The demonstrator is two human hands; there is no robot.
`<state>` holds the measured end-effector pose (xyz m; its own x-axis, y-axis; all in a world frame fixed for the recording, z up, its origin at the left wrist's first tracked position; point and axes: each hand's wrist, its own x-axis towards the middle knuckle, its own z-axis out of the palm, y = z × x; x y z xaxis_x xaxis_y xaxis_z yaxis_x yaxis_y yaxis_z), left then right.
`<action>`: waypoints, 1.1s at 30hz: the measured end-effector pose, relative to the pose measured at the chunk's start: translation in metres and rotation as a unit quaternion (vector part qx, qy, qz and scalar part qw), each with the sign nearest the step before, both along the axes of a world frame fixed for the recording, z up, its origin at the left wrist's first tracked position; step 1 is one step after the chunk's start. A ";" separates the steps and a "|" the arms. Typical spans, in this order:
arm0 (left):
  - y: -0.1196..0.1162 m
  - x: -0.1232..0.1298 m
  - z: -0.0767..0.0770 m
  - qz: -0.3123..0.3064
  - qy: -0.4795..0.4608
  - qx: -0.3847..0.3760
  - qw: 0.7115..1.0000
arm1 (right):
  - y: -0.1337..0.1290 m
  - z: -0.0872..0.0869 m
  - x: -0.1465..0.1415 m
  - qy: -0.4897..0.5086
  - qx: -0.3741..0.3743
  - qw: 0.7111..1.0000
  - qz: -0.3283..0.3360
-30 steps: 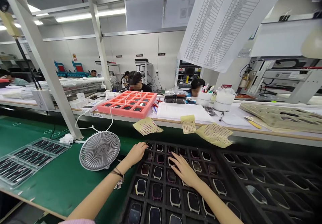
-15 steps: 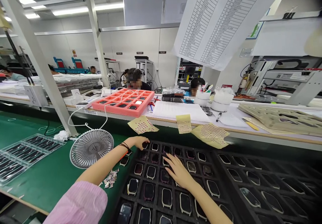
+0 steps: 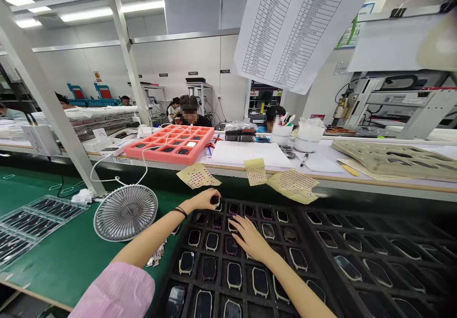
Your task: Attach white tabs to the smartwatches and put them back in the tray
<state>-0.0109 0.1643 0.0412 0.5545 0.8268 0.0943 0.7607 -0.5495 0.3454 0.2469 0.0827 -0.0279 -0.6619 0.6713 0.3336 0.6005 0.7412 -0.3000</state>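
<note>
A black foam tray (image 3: 177, 283) in front of me holds rows of smartwatch bodies with dark screens. At its far left corner my left hand (image 3: 204, 199) is closed, with a smartwatch (image 3: 214, 200) pinched in the fingers just above the far row. My right hand (image 3: 251, 238) lies with fingers stretched out over the middle of the tray, covering several compartments. Its fingertips are by a watch (image 3: 232, 224) in the second row; whether they touch it cannot be made out.
A second black tray (image 3: 357, 242) of watches stands at the right. On the green bench are a round fan (image 3: 125, 213), small loose labels (image 3: 157, 256) and a clear tray (image 3: 43, 223). A shelf beyond bears a pink foam tray (image 3: 167, 155). Yellow sticker sheets (image 3: 293, 184) hang from its edge.
My left hand has moved slightly right and up, and the watch in its fingers now shows raised. My right hand keeps its place over the tray. The view has shifted slightly.
</note>
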 end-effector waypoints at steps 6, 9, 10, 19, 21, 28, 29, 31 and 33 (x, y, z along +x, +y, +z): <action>0.016 0.022 -0.009 -0.027 0.025 -0.030 0.999 | -0.006 0.009 -0.002 0.012 0.020 1.000 0.017; 0.015 0.023 -0.009 -0.018 0.028 -0.023 0.999 | -0.010 0.015 -0.002 0.006 0.020 0.998 0.060; 0.014 0.023 -0.008 -0.017 0.028 -0.020 0.999 | -0.011 0.017 -0.001 0.000 0.014 0.997 0.075; 0.011 0.065 0.012 -0.053 0.025 0.011 0.998 | -0.016 0.025 0.000 -0.038 -0.055 0.991 0.113; 0.015 0.079 0.012 -0.074 0.053 -0.004 0.996 | -0.015 0.023 0.000 -0.032 -0.061 0.992 0.109; 0.022 0.103 0.005 -0.099 0.149 -0.044 0.983 | -0.012 0.022 0.001 -0.021 -0.079 0.990 0.111; 0.020 0.103 0.005 -0.099 0.154 -0.042 0.982 | -0.012 0.022 0.001 -0.021 -0.081 0.990 0.111; 0.017 0.101 0.008 -0.098 0.156 -0.038 0.982 | -0.011 0.021 0.001 -0.021 -0.082 0.990 0.109; 0.014 0.100 0.013 -0.097 0.153 -0.035 0.983 | -0.011 0.021 0.001 -0.020 -0.082 0.991 0.108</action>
<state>0.0888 0.1780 0.0538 0.6956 0.7017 -0.1544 0.7184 -0.6772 0.1591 0.2480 0.0722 -0.0072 -0.8065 0.5557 0.2021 0.4474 0.7969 -0.4059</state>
